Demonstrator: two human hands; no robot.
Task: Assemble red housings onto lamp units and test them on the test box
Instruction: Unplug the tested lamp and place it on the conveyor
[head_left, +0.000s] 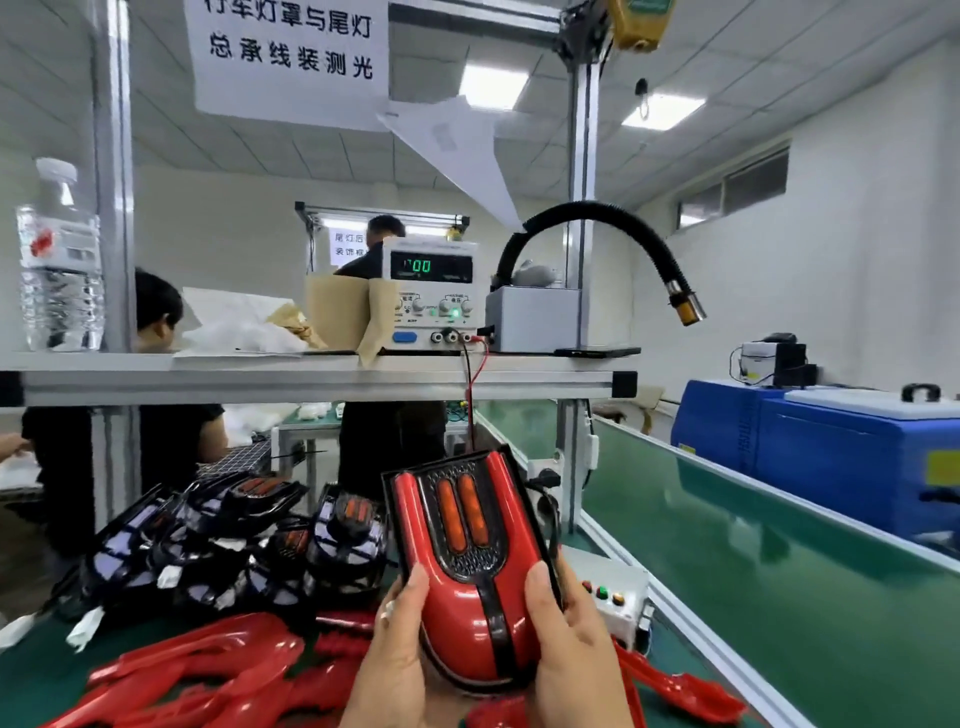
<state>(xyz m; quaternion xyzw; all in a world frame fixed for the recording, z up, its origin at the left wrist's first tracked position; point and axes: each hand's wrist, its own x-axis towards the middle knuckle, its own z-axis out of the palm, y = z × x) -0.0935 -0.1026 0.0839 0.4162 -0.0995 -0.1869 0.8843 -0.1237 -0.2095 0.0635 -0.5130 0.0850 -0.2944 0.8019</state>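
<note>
The lamp unit (467, 561) hides the fingers of the left hand (400, 654) and right hand (571, 649); the right hand also covers part of the test box (621, 597). The bottom edge cuts the red housings (208, 670). Labels on the power supply (431, 291) are too small to read.

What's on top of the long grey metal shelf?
A clear plastic water bottle, crumpled white bags, brown cardboard, a white power supply with green digits and a grey box with a black hose. The cardboard hides part of the supply.

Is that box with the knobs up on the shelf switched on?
On: the power supply box shows lit green digits on its display, and a green lamp glows below.
</note>
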